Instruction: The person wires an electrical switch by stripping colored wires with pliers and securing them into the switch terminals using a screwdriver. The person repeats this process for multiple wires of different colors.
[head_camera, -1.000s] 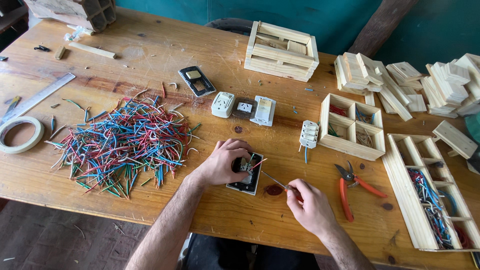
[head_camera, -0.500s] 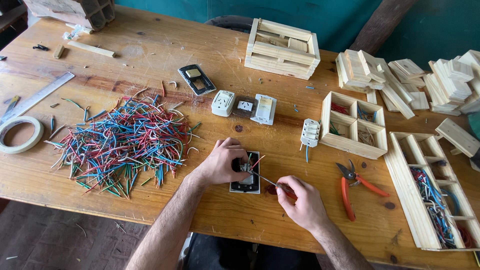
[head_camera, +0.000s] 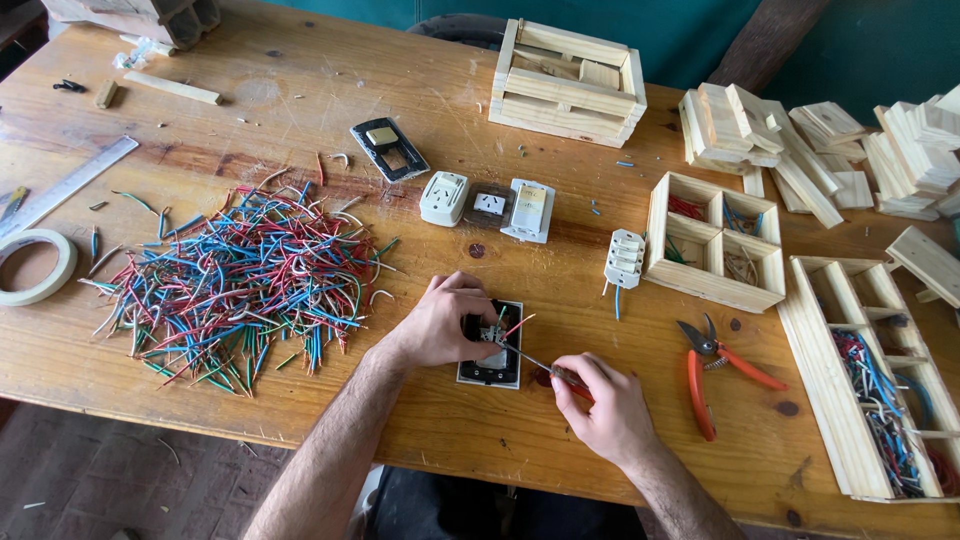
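My left hand presses down on a dark wall-switch plate lying on the wooden table near its front edge. Short wire ends, one red, stick up from the switch module under my fingers. My right hand grips a thin screwdriver with a red handle. Its shaft slants up-left and its tip reaches into the module beside my left fingers.
A big heap of cut coloured wires lies left. Behind my hands sit other switch and socket modules and a black plate. Orange-handled pliers, wooden compartment boxes, a tape roll and a ruler surround them.
My right hand has moved left, closer to the switch plate, bringing the screwdriver tip into the module. My left hand stays on the plate.
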